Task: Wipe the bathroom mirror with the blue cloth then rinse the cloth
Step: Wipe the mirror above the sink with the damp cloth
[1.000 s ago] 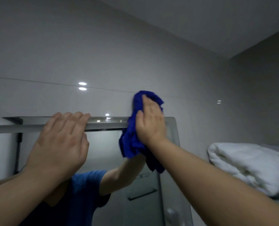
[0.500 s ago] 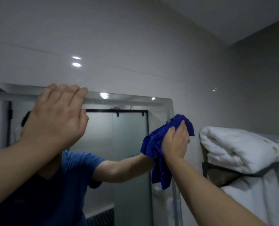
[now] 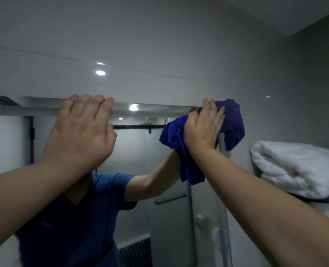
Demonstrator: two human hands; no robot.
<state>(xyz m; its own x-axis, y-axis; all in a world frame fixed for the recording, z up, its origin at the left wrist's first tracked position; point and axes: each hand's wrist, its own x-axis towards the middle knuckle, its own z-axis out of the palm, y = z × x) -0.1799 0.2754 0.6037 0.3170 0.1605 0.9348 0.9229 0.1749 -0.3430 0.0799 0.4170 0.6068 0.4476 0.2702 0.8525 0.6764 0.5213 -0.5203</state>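
Note:
The bathroom mirror (image 3: 140, 151) fills the lower left and middle of the view, its top edge running across at mid height. My right hand (image 3: 204, 130) presses the bunched blue cloth (image 3: 233, 122) flat against the mirror's top right corner, fingers straight and pointing up. Part of the cloth hangs down below my wrist. My left hand (image 3: 81, 132) lies flat on the glass with its fingertips at the mirror's top edge. The mirror shows my reflection in a blue shirt.
A folded white towel (image 3: 298, 166) lies on a rack just right of the mirror. Glossy grey wall tiles (image 3: 159, 45) rise above the mirror. A glass shower door (image 3: 169, 209) is reflected in the mirror.
My right hand moved the cloth down the mirror's right edge, then back up to the top right corner. My left hand stayed at the top edge.

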